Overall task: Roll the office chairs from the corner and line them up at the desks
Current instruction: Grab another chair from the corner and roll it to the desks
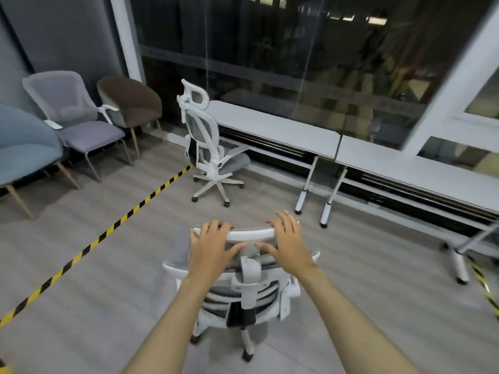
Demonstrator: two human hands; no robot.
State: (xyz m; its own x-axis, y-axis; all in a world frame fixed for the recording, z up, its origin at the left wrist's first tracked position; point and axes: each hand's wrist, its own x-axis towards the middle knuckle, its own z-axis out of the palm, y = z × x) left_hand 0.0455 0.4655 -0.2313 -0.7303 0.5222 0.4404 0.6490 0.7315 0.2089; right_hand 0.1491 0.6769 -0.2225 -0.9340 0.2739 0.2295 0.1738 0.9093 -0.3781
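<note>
Office chair [243, 287] on open floor short of the desks [283, 128]; left hand [213, 244] and right hand [289, 241] rest flat-fingered on its headrest [251, 233], likely a rigid, free-rolling push point

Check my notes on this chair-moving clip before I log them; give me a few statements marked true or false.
1. Both hands rest on the headrest of the near office chair. True: left hand and right hand.
2. A second office chair already stands at the left desk. True.
3. The near chair is tucked under a desk. False: it stands on open floor, apart from the desks.
4. The brown chair has castors. False: it stands on fixed legs.
5. The striped floor tape is yellow and black. True.
</note>
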